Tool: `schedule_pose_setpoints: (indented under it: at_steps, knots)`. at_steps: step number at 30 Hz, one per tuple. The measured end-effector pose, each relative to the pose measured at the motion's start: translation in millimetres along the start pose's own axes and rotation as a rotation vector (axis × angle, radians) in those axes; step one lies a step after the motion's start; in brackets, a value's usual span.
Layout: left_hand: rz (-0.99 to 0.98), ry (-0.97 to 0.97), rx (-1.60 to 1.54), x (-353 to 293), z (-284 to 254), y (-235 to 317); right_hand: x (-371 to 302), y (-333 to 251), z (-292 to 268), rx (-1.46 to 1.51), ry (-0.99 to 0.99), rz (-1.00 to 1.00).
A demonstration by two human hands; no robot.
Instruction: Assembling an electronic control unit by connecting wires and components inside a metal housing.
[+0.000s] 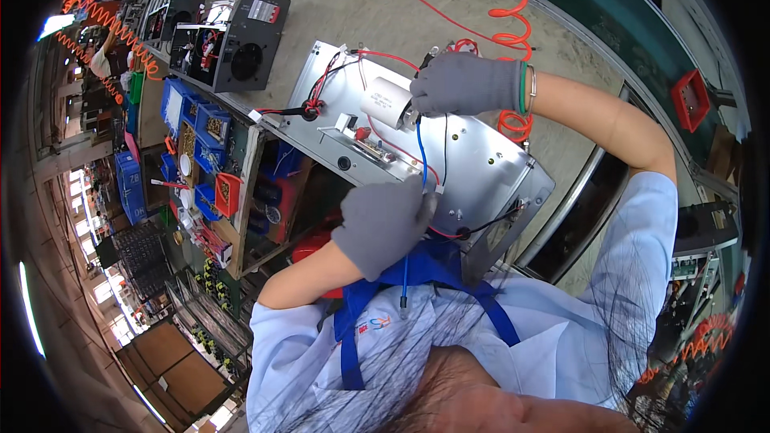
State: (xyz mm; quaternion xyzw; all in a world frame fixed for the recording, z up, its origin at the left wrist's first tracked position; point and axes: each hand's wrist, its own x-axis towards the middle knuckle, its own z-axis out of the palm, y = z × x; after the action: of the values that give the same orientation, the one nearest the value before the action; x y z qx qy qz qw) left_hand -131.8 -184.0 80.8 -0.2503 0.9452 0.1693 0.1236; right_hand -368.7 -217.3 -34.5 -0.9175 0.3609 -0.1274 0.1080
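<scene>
A metal chassis (473, 162) lies on the bench in front of me, its panel bare and silvery. On it rests a white cylindrical capacitor (387, 103), lying on its side. My gloved right hand (469, 84) is closed at the capacitor's terminal end; its fingers hide what they grip. A blue wire (423, 144) runs down from that end to my gloved left hand (383, 224), whose thumb and fingers pinch it. The wire's loose end, with a dark tip, hangs below that hand over my apron. Red and black wires (314, 104) lie on the chassis' left part.
Two dark box-shaped units (247, 40) stand at the far left of the bench. Blue parts bins (212, 127) and a red bin (228, 194) sit to the left. A coiled orange hose (513, 24) hangs beyond my right hand. A red tray (690, 101) is at the right.
</scene>
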Motion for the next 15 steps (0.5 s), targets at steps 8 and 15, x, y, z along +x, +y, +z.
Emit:
schedule_pose_setpoints:
  at_steps: [8, 15]
  knots:
    - [-0.133, 0.258, -0.143, 38, 0, -66, 12, -6, -1, -0.077, -0.128, 0.021]
    - [-0.106, 0.185, -0.052, 74, -3, -84, 8, -18, 4, -0.106, -0.068, 0.107]
